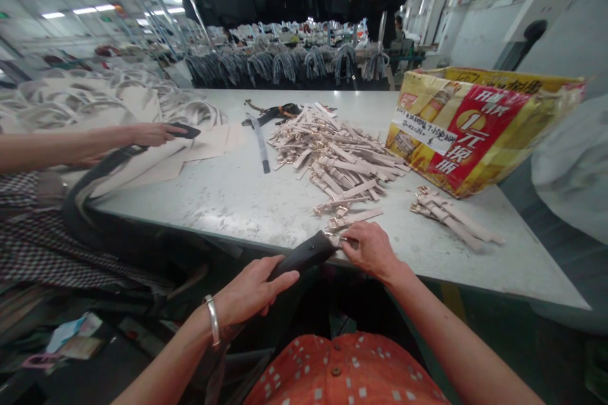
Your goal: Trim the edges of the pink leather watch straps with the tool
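My left hand (251, 291), a silver bangle on its wrist, is closed around a black strap (304, 254) near the table's front edge. Its free end points right toward my right hand (368, 250). That hand pinches a small beige strap with a gold buckle (349, 220) at the table edge, right beside the black strap's tip. A big heap of the same beige buckle straps (332, 152) lies just beyond on the white table (237, 196).
A red-and-yellow cardboard box (475, 133) stands at the right, a small bundle of beige straps (451, 212) in front of it. On the left a co-worker's hand (152, 134) holds a black strap over beige fabric pieces. Black straps (273, 114) lie farther back.
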Demonstrator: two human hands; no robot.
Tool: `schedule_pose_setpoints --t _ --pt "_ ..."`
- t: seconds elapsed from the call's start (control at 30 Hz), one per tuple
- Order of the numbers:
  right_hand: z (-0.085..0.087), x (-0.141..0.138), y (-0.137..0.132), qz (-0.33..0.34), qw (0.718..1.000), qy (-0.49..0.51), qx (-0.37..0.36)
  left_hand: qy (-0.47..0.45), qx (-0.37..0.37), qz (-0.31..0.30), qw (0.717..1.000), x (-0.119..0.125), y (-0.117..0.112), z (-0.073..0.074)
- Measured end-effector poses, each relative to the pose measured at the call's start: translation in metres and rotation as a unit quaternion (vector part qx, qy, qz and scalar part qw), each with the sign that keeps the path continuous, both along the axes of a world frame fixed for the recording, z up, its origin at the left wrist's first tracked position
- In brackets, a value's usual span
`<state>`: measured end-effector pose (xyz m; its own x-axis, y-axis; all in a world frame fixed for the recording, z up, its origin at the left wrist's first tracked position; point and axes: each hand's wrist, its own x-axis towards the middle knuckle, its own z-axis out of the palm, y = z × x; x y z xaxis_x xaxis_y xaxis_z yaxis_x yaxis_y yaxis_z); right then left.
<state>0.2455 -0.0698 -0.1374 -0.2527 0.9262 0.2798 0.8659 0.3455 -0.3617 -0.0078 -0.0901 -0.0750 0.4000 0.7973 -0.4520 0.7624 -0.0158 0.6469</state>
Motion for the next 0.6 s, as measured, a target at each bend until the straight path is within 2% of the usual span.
schedule_pose_setpoints --t 0.17,0.37,0.6 --pt "0.006 0.005 0.001 0.006 0.999 -0.028 -0.023 0.001 -0.007 0.007 1.000 -0.002 -0.004 0.002" --pt "0.010 0.005 0.002 0.054 0.996 -0.075 0.004 0.001 0.006 -0.001 1.000 0.004 -0.001 0.002" --pt "-0.003 0.005 0.001 0.049 0.998 -0.034 0.027 -0.002 0.009 -0.005 1.000 0.007 0.004 0.001"
